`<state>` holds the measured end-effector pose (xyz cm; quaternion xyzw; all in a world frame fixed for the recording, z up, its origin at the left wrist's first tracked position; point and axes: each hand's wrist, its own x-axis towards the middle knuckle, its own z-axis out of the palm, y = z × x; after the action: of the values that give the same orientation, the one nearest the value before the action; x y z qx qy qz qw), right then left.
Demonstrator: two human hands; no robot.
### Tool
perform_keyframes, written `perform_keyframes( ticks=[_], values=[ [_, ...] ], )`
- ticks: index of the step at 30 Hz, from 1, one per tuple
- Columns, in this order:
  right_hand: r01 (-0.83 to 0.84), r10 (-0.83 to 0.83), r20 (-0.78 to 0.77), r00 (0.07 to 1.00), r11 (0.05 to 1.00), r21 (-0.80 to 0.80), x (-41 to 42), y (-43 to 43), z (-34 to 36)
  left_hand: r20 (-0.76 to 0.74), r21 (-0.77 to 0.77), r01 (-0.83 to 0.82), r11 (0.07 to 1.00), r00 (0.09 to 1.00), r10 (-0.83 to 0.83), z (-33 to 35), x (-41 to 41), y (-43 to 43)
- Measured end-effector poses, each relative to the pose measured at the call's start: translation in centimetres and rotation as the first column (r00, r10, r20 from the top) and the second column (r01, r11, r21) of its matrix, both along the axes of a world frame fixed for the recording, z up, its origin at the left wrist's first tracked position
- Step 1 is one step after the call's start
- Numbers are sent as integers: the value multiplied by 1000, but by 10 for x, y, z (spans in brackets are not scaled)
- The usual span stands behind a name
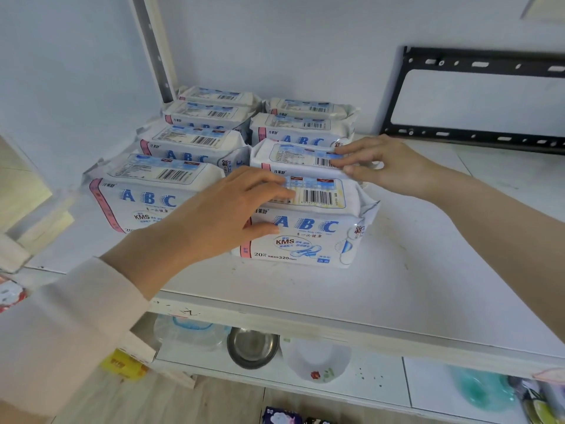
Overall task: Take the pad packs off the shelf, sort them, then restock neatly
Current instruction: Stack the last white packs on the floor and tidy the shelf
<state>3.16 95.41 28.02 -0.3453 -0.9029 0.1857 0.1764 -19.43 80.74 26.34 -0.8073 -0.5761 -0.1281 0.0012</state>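
Several white and blue pad packs marked ABC stand in two rows on the white shelf [397,270]. My left hand [226,209] lies over the left end of the front pack of the right row [315,231], fingers on its top and thumb on its front face. My right hand [382,163] touches the right end of the second pack of that row [293,157], fingers stretched over its top and thumb at its side. The left row's front pack [146,191] stands beside my left hand, with more packs behind it.
A black metal bracket [477,99] leans against the wall at the back right of the shelf. On the lower shelf lie a steel bowl [252,347], a white flowered bowl [318,359], clear plastic lids [189,330] and a teal item [480,387]. A perforated upright [153,47] rises behind the left row.
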Motion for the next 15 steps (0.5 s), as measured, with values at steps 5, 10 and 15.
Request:
perform_keyframes(
  ticks=[5, 10, 15],
  values=[
    [63, -58, -73, 996, 996, 67, -2, -10, 2, -48, -5, -43, 999, 998, 42, 6, 7, -6],
    [186, -163, -120, 979, 960, 210, 4, -31, 0, -47, 58, -110, 992, 993, 112, 13, 26, -22],
    [219, -177, -152, 972, 916, 336, 13, -76, -5, 28, 143, -177, 974, 984, 175, 10, 47, -44]
  ],
)
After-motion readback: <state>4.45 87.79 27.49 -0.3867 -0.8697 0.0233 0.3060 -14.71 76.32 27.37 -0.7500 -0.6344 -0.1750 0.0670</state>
